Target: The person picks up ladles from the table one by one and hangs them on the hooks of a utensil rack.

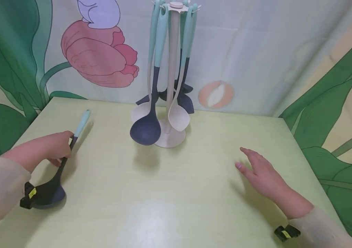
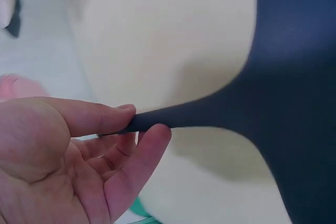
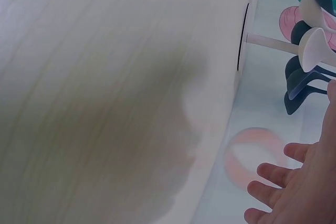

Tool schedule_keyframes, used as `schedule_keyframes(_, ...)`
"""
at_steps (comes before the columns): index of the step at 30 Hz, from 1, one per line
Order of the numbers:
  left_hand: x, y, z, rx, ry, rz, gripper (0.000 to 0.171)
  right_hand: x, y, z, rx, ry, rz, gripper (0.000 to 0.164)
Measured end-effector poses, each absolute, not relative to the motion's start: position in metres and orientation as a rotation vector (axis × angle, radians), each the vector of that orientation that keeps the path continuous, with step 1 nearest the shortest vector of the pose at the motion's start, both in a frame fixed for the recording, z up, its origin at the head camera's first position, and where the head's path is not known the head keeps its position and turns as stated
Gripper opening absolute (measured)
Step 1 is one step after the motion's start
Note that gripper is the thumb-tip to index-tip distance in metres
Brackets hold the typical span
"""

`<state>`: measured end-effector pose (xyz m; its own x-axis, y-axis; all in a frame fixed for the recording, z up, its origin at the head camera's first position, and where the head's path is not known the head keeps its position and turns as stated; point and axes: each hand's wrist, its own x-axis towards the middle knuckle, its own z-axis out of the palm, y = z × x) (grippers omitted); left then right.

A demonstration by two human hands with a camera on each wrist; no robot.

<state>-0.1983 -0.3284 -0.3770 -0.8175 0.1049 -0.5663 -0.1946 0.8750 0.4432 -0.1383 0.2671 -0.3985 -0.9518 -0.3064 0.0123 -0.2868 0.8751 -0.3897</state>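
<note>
At the left of the table, my left hand [image 1: 59, 146] pinches the dark shaft of a spatula [image 1: 82, 121] between thumb and fingers. Its pale-blue handle points away toward the back, and its broad dark head lies nearer me, partly covered by the wrist camera in the head view. In the left wrist view the shaft widens from the fingertips [image 2: 160, 135] into that head. My right hand [image 1: 261, 174] hovers over the right side of the table, fingers extended and thumb apart, holding nothing.
A white utensil stand [image 1: 172, 139] is at the back middle of the table [image 1: 194, 193]. From it hang a dark ladle [image 1: 146, 129], a white spoon [image 1: 179, 117] and several other utensils with pale-blue handles. A patterned curtain [image 1: 244, 58] borders the table's back.
</note>
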Motion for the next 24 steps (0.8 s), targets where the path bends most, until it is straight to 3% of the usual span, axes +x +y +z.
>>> schedule_keyframes(4, -0.199, -0.333, -0.362, 0.009, 2.526, 0.728, 0.061, -0.138, 0.268, -0.397, -0.470, 2.995, -0.612, 0.068)
schedule_keyframes(16, -0.194, -0.321, -0.330, 0.095, 2.800, 0.835, 0.052, -0.136, 0.268, -0.394, -0.441, 2.982, -0.632, 0.071)
schedule_keyframes(24, -0.177, -0.284, -0.294, 0.153, 2.972, 1.029, 0.022, -0.135, 0.269, -0.394, -0.448, 3.000, -0.621, 0.070)
